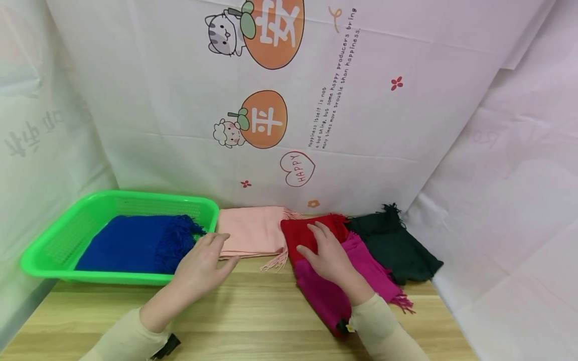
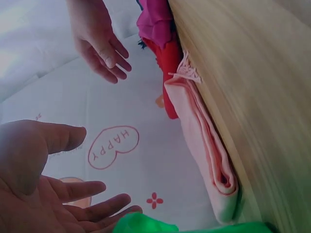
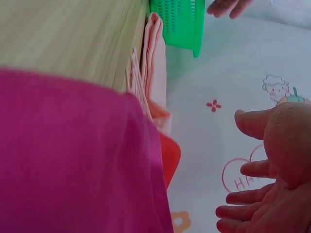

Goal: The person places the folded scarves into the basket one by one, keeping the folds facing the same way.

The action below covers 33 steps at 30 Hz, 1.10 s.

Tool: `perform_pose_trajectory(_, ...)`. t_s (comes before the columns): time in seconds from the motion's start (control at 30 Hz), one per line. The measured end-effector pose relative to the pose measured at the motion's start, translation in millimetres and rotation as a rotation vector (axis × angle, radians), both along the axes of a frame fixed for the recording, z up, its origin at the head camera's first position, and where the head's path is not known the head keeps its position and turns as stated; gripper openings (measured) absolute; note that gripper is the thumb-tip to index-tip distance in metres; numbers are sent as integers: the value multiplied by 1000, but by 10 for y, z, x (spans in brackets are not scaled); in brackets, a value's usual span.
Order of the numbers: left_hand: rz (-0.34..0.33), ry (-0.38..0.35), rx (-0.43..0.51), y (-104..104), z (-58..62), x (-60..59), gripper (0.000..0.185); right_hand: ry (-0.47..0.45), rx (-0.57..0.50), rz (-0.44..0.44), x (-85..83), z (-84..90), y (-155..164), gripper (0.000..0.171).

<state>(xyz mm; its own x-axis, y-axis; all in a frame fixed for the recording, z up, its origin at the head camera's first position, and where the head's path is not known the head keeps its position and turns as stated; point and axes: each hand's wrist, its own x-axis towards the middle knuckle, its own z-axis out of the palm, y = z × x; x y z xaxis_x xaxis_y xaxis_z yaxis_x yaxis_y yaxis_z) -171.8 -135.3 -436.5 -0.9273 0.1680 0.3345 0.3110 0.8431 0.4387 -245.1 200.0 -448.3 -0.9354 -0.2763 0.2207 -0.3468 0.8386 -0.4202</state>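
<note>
My left hand (image 1: pixel 201 264) hovers by the near right corner of a green plastic basket (image 1: pixel 36 268), fingers spread and holding nothing. Inside the basket lies a folded blue scarf (image 1: pixel 128 243) with its fringe to the right. My right hand (image 1: pixel 328 254) is held above a folded red scarf (image 1: pixel 294 234) and a magenta scarf (image 1: pixel 322 291), its fingers relaxed around nothing. Between the hands, against the back, a folded pink scarf (image 1: pixel 250 230) shows fringe on its right end. In the right wrist view, the magenta scarf (image 3: pixel 73 155) fills the lower left.
A dark green scarf (image 1: pixel 397 245) lies at the far right, partly beneath the magenta one. The wooden table (image 1: pixel 244 321) runs along the front. White printed cloth (image 1: pixel 180 110) walls the back and both sides.
</note>
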Motion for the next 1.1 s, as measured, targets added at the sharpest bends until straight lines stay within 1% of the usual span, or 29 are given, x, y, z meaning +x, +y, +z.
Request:
perform_pose_trajectory(0.27,-33,-47,-4,159,-77,-6,65,-5,10,-27,-32,0,216,81)
perform_pose_trajectory(0.4,-49,-49,-8,233,-108,-33,64,-18,13,-41,-54,-6,347,82)
perform_pose_trajectory(0.57,-66,-62,-17,350,-154,-49,62,-59,28,-56,-82,-27,525,83)
perform_pose_trajectory(0.77,-85,-94,-14,508,-202,-65,61,-106,40,-91,-101,-62,729,81)
perform_pose_trajectory(0.93,-111,-144,-6,577,-212,-79,61,-137,47,-123,-89,-107,851,80)
perform_pose_trajectory(1.1,-143,-208,46,636,-233,-107,61,-138,52,-130,-87,-169,957,80)
